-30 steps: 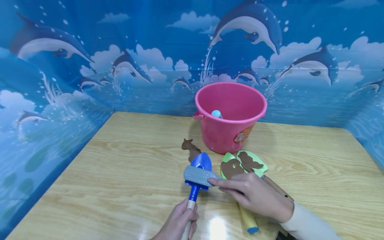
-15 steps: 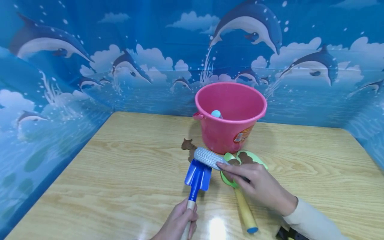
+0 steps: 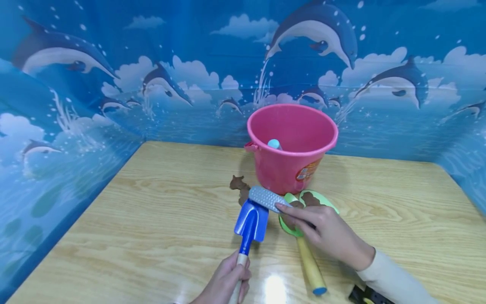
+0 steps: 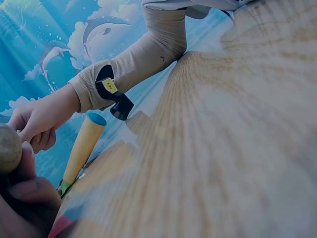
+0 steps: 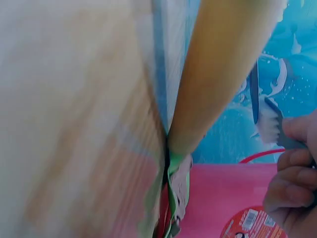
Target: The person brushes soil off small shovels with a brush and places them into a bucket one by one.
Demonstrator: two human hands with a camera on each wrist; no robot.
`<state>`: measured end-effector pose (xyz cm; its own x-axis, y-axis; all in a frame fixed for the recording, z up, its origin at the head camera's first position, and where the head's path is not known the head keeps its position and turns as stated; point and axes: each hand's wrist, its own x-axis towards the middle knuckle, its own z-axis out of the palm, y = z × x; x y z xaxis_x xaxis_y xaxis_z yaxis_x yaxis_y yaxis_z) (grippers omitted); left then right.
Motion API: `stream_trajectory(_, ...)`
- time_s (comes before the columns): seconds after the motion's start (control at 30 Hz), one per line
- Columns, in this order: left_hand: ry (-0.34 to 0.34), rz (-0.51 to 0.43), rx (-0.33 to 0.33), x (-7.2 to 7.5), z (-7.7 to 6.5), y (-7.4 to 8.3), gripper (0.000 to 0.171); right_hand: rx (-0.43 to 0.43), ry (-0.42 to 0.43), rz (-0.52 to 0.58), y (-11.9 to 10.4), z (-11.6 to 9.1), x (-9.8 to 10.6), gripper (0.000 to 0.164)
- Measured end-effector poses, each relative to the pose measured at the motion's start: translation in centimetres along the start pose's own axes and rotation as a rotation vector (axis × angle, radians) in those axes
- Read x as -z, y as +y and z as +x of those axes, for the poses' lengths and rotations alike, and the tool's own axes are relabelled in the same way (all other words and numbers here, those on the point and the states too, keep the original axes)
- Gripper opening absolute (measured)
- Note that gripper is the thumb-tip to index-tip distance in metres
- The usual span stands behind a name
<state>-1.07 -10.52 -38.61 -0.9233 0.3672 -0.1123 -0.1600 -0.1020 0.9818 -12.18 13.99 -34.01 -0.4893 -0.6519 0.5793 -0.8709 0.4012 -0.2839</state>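
My left hand [image 3: 229, 274] grips the pale handle of a small blue shovel [image 3: 250, 221], blade pointing away from me. In the left wrist view the rounded handle end [image 4: 9, 148] pokes out beside the curled fingers. My right hand [image 3: 322, 230] holds a grey brush [image 3: 267, 199], its index finger stretched along the dotted back. The brush overlaps the blade's tip in the head view. White bristles [image 5: 269, 126] face the shovel's blue edge [image 5: 254, 94] in the right wrist view. Below the right hand lies a green shovel [image 3: 290, 228] with a yellow handle [image 3: 311, 270], brown patches on its blade.
A pink bucket [image 3: 281, 173] stands at the back, a light-blue rounded end [image 3: 274, 144] showing inside. Brown flat pieces [image 3: 238, 183] lie left of it. Another pale green blade [image 3: 329, 202] is partly under the right hand. A dolphin-print curtain [image 3: 205, 84] encloses the wooden table [image 3: 152, 219].
The brush has gone from across the lower blade up and right to the blade's tip, the right hand moving with it. The left hand keeps its grip on the blue shovel in place.
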Motion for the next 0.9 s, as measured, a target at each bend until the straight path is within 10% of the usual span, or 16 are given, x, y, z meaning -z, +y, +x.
stream_trajectory(0.53, 0.012, 0.018, -0.015, 0.0, 0.2, 0.0, 0.027, 0.051, -0.115, 0.101, -1.4, -0.1, -0.2, 0.046)
stream_trajectory(0.9, 0.012, -0.004, -0.005, 0.0, 0.1, 0.0, 0.027, -0.071, 0.064, -0.052, 1.0, -0.1, 0.4, 0.047)
